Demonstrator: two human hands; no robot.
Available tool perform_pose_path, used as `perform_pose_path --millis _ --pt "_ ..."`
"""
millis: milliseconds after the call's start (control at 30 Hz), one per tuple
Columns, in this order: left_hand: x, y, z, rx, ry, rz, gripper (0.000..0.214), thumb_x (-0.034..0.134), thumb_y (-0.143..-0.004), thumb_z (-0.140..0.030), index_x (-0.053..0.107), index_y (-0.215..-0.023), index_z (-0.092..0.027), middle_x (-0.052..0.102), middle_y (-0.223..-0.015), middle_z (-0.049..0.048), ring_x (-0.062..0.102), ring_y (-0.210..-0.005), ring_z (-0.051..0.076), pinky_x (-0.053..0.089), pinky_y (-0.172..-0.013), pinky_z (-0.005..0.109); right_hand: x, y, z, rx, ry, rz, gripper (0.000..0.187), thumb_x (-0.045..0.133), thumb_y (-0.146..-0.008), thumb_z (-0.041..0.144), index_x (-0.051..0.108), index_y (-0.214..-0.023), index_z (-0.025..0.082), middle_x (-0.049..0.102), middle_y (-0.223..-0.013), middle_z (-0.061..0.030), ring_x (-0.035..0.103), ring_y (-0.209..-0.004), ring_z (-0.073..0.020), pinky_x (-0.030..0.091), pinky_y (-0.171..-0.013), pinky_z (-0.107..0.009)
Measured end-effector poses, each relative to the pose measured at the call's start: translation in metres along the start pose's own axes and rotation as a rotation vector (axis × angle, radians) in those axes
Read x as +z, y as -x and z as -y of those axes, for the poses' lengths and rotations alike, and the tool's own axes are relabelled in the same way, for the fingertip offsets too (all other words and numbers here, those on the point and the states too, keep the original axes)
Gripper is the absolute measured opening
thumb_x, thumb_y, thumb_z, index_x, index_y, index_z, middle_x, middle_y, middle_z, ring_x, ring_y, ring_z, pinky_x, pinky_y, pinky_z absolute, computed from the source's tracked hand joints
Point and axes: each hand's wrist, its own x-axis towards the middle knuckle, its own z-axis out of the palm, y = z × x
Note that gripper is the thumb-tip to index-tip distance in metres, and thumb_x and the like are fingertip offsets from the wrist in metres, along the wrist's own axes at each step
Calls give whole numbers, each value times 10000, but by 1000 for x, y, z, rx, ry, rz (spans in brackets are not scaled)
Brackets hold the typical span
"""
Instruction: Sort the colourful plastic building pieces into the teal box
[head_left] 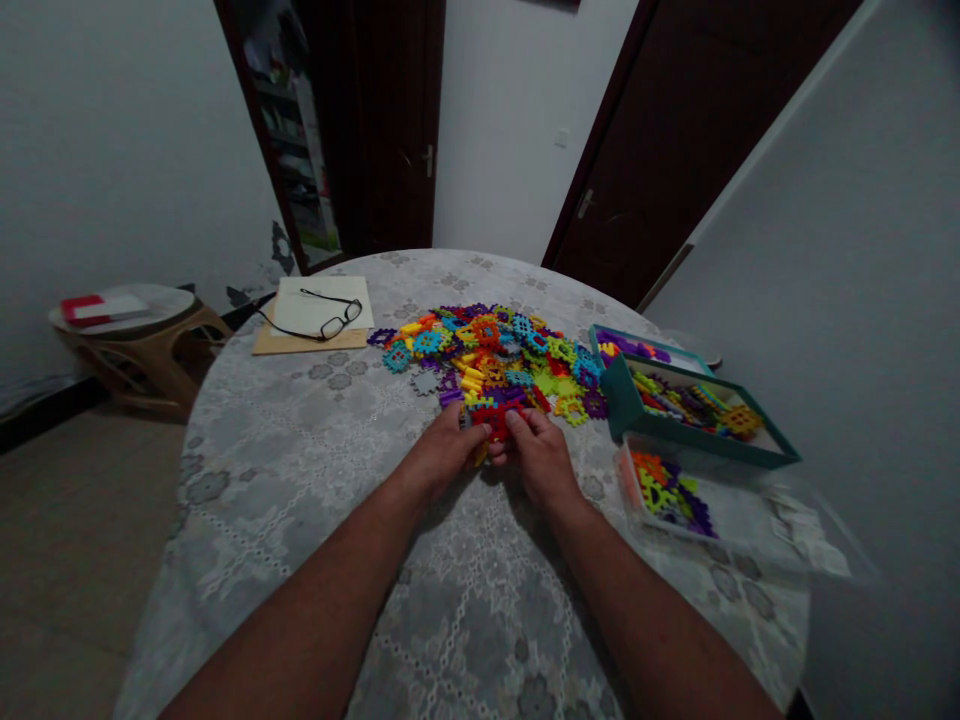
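Between my two hands is a red plastic building piece (495,420) joined with other coloured parts, some yellow and purple. My left hand (452,443) grips its left side, the thumb lying across the front. On the right side my right hand (536,448) pinches it with the thumb on the red face. The undersides of the pieces are hidden by my fingers. Just beyond my hands lies a heap of colourful gear-shaped building pieces (487,345), in blue, orange, green, purple and yellow.
A teal box (701,435) of pieces stands at the right, with its teal lid (705,366) behind. Nearer is a clear plastic container (739,525) holding more pieces. Eyeglasses (332,327) rest on papers (289,292) at the left. A stool (165,350) stands beside the table (300,480).
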Motion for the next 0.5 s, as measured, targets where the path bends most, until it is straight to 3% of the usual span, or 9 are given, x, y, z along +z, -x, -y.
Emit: perform_pose_path --millis 267,400,500 --pt "-1 -3 1 -16 15 3 251 728 -813 -246 599 -1027 -224 576 -673 -37 508 -522 120 344 -452 212 -14 -11 -1 -85 -38 -257 453 760 -875 666 670 -948 228 649 -680 41 631 -543 -134 549 -490 -236" --pt "-2 -6 2 -53 51 0 280 713 -797 -252 562 -1033 -240 570 -685 -43 518 -527 119 325 -438 190 -9 -4 2 -93 132 -198 423 703 -923 638 722 -903 216 610 -637 30 578 -559 -149 502 -519 -255" --pt "-1 -5 5 -42 71 32 282 717 -814 -304 549 -1033 -247 616 -764 -25 568 -572 127 351 -443 191 1 4 3 -218 355 -127 426 611 -1001 583 736 -828 214 685 -761 -21 629 -726 -187 532 -677 -295"
